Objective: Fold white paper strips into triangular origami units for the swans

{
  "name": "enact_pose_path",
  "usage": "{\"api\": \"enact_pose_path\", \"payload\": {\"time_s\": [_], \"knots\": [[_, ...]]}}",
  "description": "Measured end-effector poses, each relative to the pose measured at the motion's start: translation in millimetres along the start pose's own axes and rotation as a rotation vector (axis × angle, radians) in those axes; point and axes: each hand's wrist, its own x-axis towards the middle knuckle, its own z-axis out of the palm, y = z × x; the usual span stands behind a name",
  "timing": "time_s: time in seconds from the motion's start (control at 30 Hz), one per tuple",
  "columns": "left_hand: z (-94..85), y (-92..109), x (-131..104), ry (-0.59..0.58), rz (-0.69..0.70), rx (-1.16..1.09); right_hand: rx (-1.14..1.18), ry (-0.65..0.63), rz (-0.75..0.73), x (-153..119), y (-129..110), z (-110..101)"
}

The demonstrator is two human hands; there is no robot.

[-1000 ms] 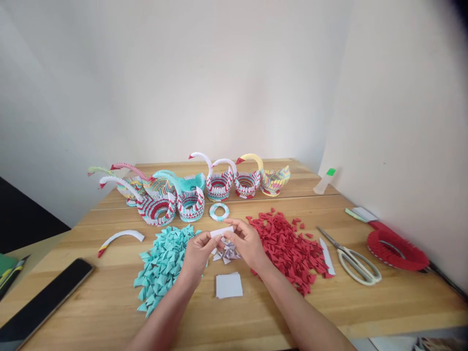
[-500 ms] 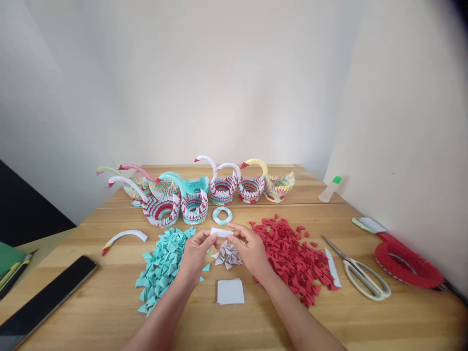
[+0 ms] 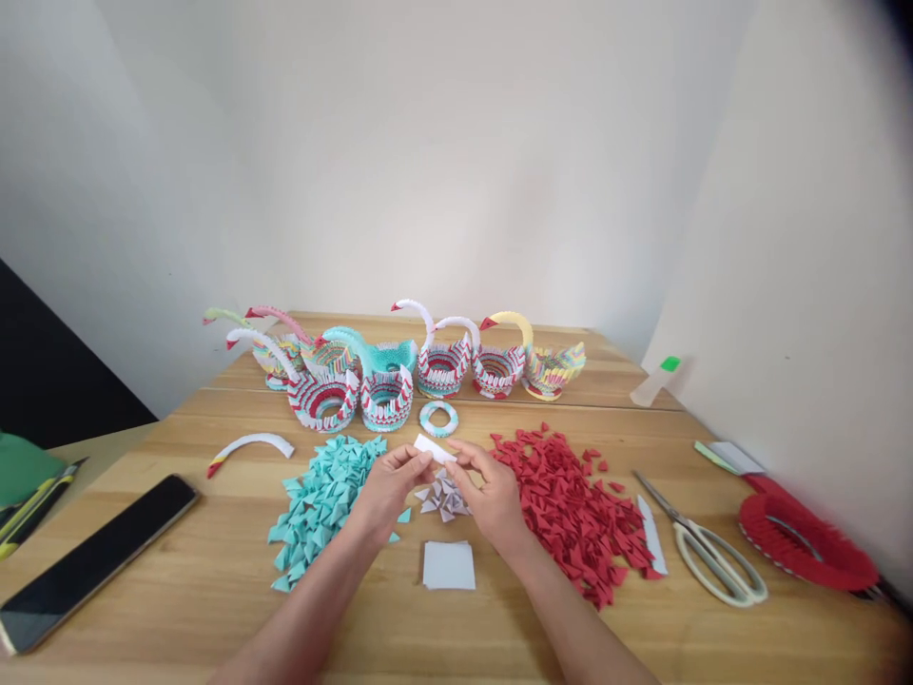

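Note:
A small folded white paper (image 3: 436, 449) is held up between both hands. My left hand (image 3: 397, 480) pinches its left end between thumb and fingers. At the right end, my right hand (image 3: 486, 483) closes on it the same way. Below the hands lies a small heap of white folded triangles (image 3: 443, 499), partly hidden by the fingers. Closer to me is a stack of white paper rectangles (image 3: 449, 566). A pile of teal triangles (image 3: 324, 504) sits by my left hand, and a larger pile of red triangles (image 3: 571, 504) is beside my right hand.
Several folded-paper swans (image 3: 385, 395) line the back of the table, with a paper ring (image 3: 438, 419) before them. A curved neck piece (image 3: 249, 445) and a phone (image 3: 100, 561) lie left. Scissors (image 3: 703, 542), a red paper piece (image 3: 806, 540) and a green-capped bottle (image 3: 652, 383) stand or lie right.
The white paper has tilted, its right end now lower. Both hands still hold it. The camera view has shifted slightly, moving most of the scene a little to the right.

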Motion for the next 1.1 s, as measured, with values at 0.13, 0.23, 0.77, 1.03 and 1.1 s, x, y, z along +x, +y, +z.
{"api": "enact_pose_path", "payload": {"time_s": [0.13, 0.23, 0.77, 1.03, 1.1], "knots": [[-2.8, 4, 0, -0.065, -0.036, -0.076, -0.014, -0.063, -0.012, 5, 1, -10], [-4.7, 5, 0, -0.177, -0.074, -0.074, -0.13, -0.052, -0.202, 11, 2, -18], [-2.4, -1, -6, -0.073, 0.488, 0.908, -0.031, -0.163, -0.202, 15, -1, -22], [0.0, -1, -8, -0.128, 0.493, 0.898, -0.013, -0.124, -0.034, 12, -4, -19], [1.2, 0, -9, -0.132, 0.447, 0.842, -0.017, -0.109, -0.02, 12, -4, -19]]}}
